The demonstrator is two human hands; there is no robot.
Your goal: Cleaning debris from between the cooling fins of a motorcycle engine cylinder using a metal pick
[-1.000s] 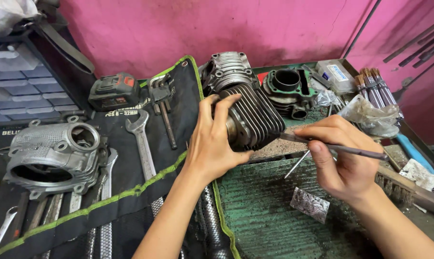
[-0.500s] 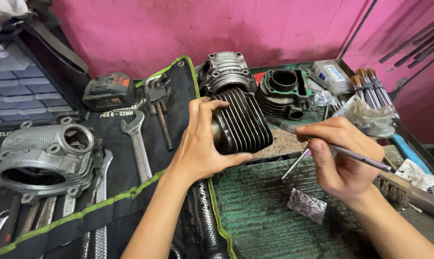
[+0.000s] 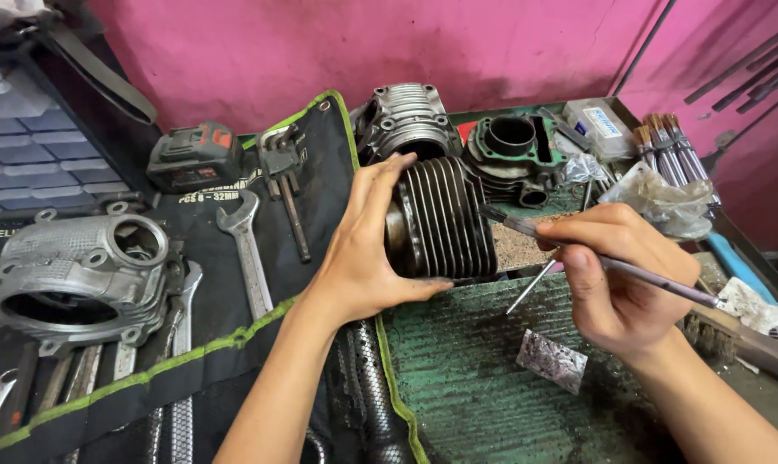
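Head view: the black finned cylinder point(image 3: 440, 216) is being gripped on its left end by the left hand point(image 3: 360, 249), shifted slightly right versus a second ago, so the fins are being presented to the thin brush point(image 3: 612, 262) pinched in the right hand point(image 3: 616, 279), tip touching the fins. Counted behind the grip: two more cylinders point(image 3: 406, 116), one open-end wrench point(image 3: 244, 249) to its left.

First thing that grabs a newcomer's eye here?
The dark finned metal engine cylinder at centre, gripped by the left hand, with the right hand holding a thin brush to its fins. Behind stands the bright pink wall; far left lies a silver cast cylinder head among spanners.
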